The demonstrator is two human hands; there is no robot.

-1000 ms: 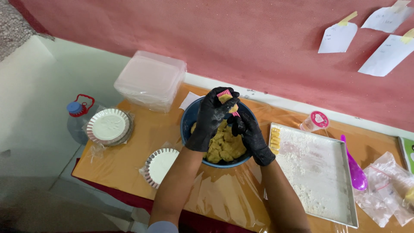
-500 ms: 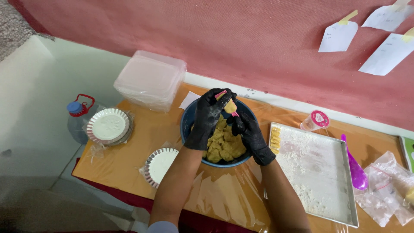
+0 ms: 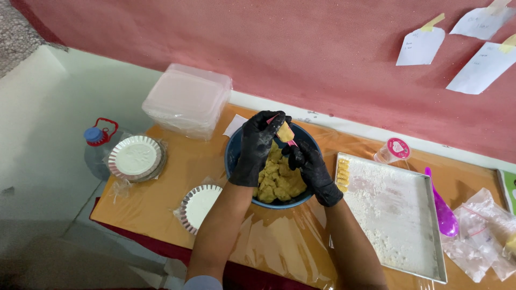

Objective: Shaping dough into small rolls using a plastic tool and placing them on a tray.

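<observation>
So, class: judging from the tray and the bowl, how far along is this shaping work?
Done: one short column of shaped pieces on the floured tray. In hand: the left hand and right hand work a dough lump with a pink tool. Left: most dough remains in the blue bowl.

Yellow dough lump (image 3: pixel 284 131) on pink tool (image 3: pixel 291 142), above blue bowl (image 3: pixel 235 156).

White paper notes (image 3: pixel 421 46) taped on red wall; clear bags (image 3: pixel 484 236) at table's right end

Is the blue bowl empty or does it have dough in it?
It has dough: yellow lumps cover the bottom of the blue bowl, below both gloved hands.
</observation>
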